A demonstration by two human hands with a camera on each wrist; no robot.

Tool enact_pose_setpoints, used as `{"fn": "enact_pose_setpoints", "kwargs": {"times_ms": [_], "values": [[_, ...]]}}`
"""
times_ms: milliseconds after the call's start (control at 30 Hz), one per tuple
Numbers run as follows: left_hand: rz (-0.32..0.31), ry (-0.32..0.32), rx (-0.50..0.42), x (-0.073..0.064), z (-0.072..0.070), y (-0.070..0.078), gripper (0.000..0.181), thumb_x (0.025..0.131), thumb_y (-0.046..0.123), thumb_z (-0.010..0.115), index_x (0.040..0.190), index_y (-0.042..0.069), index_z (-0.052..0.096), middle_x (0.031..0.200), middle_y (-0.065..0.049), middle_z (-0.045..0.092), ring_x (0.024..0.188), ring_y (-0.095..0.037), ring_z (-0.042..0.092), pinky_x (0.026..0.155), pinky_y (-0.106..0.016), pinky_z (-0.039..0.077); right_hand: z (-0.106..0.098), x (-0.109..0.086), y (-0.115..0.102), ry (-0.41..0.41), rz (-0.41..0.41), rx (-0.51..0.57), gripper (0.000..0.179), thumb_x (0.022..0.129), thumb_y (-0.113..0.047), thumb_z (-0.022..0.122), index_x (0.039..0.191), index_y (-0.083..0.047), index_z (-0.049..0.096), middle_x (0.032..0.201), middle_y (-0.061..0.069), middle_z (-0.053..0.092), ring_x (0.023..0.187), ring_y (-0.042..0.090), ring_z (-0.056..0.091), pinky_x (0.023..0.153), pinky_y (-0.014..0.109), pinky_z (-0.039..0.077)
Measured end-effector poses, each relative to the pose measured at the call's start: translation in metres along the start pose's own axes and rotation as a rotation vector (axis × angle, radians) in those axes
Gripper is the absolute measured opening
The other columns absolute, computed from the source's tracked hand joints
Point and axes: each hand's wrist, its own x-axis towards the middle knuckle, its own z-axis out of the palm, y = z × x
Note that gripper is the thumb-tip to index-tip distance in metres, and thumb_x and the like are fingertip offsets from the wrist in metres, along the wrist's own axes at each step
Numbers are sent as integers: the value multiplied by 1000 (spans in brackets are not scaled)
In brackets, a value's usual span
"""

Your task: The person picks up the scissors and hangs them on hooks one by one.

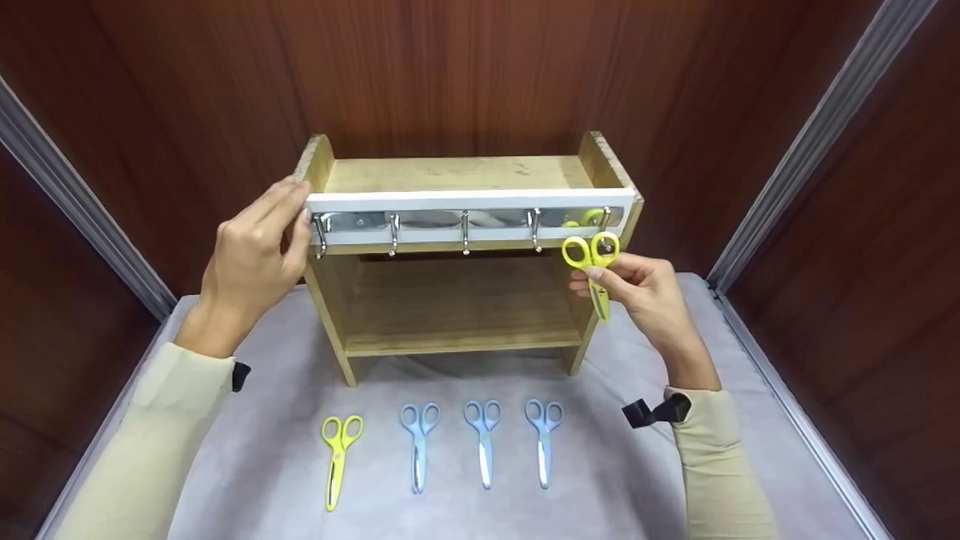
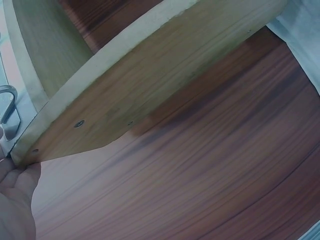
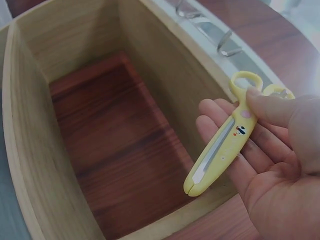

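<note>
In my right hand [image 1: 641,292] is a pair of yellow scissors [image 1: 599,289], pinched between thumb and fingers below the handles, blades pointing down. Its handle loops overlap the rightmost hook [image 1: 606,219] in the head view; the right wrist view shows the closed blades [image 3: 212,157] lying across my fingers. My left hand [image 1: 259,251] grips the upper left corner of the small wooden shelf [image 1: 457,345], thumb at the front by the white hook rail [image 1: 465,196]. The other hooks on the rail hold nothing.
On the grey cloth [image 1: 255,465] before the shelf lie another pair of yellow scissors [image 1: 335,469] and three blue pairs, the left [image 1: 419,450], middle [image 1: 484,446] and right [image 1: 544,446]. Brown wood-grain panels [image 1: 450,75] enclose the back and sides.
</note>
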Motion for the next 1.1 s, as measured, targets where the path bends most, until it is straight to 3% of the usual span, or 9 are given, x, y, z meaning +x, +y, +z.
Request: {"fn": "enact_pose_setpoints", "kwargs": {"times_ms": [233,533,667,767,967,1100], "values": [[3,8,-9,0,2,1,31,101,2,60,128,-6,71,129,-23,74,123,-40,71,106,-54,58,1,1,7,10,4,17,29,99,-8,72,120,11,71,99,8,84,89,24,82,89,34,67],[1,-13,6,0,3,0,32,101,3,60,131,-6,70,132,-24,72,125,-39,70,105,-54,58,3,3,15,40,21,-13,27,99,-5,71,121,11,71,99,3,84,92,26,82,89,30,66],[-4,-7,-4,-1,2,-1,32,101,3,60,131,-6,70,132,-24,72,125,-40,70,106,-54,57,3,2,16,55,19,-42,26,98,-5,71,120,11,72,101,6,84,94,26,82,88,27,66],[-9,-3,-8,-2,2,0,32,101,2,60,130,-5,70,132,-24,72,125,-41,70,106,-54,57,2,-1,15,87,16,-96,24,98,-7,73,116,9,74,101,8,84,91,18,82,85,24,65],[-2,9,-15,-2,4,0,32,100,2,61,130,-6,71,131,-24,73,124,-41,70,106,-54,57,0,-12,14,183,13,-280,22,94,-13,79,108,3,77,87,-15,78,82,0,71,73,14,57],[1,5,-14,-1,6,0,32,101,2,61,130,-6,70,131,-25,72,124,-41,70,106,-54,57,-1,-19,14,199,12,-336,23,94,-13,79,111,2,78,96,-5,80,87,-1,72,80,12,59]]}}
